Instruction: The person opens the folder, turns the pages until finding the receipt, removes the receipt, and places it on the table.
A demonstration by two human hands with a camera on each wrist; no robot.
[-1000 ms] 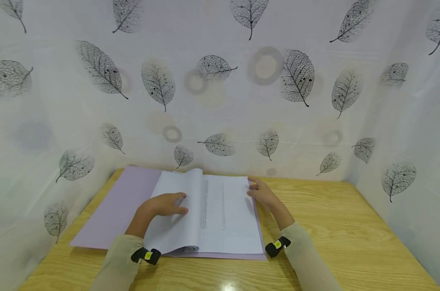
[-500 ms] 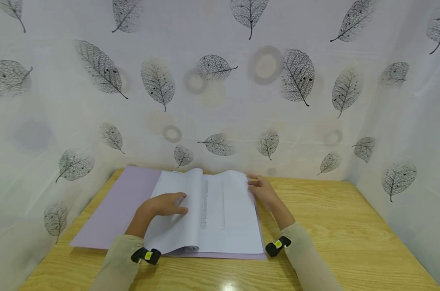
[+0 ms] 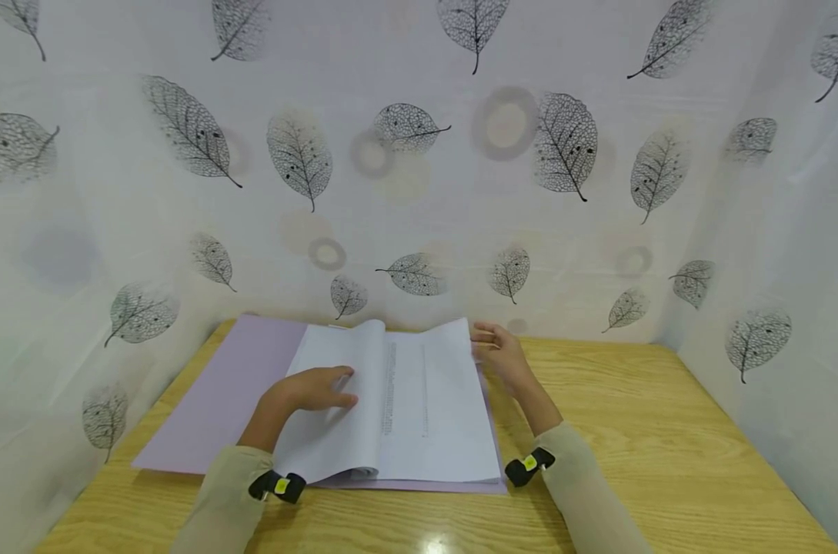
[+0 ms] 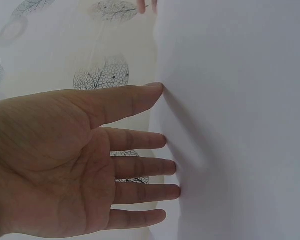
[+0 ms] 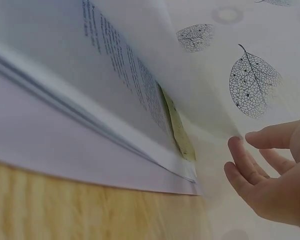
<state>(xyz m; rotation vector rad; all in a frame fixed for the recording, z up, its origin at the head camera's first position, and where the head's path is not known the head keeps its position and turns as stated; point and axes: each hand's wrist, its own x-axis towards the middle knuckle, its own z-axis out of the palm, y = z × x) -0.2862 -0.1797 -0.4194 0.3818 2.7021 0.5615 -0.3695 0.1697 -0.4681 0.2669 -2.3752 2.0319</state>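
Observation:
A lilac folder (image 3: 232, 392) lies spread on the table, holding a thick stack of white paper sheets. Pages turned to the left curl into a rounded fold (image 3: 370, 408), and my left hand (image 3: 311, 391) rests its fingertips against them. Its fingers are straight in the left wrist view. At the far right corner, my right hand (image 5: 277, 170) pinches the corner of a page (image 3: 449, 392) between thumb and fingertip, raising it. Under this lifted page, the right wrist view shows printed text and a flat yellow-green piece (image 5: 179, 130), leaf-like in shape, near the sheets' edge.
The wooden table (image 3: 640, 438) extends to the right of the folder. A white curtain (image 3: 419, 215) printed with skeleton leaves hangs behind the table and along both sides. Black camera straps (image 3: 529, 468) sit on both wrists.
The page's far right corner has come up off the stack, and my right hand has risen slightly with it. My left hand has stayed in place on the turned pages.

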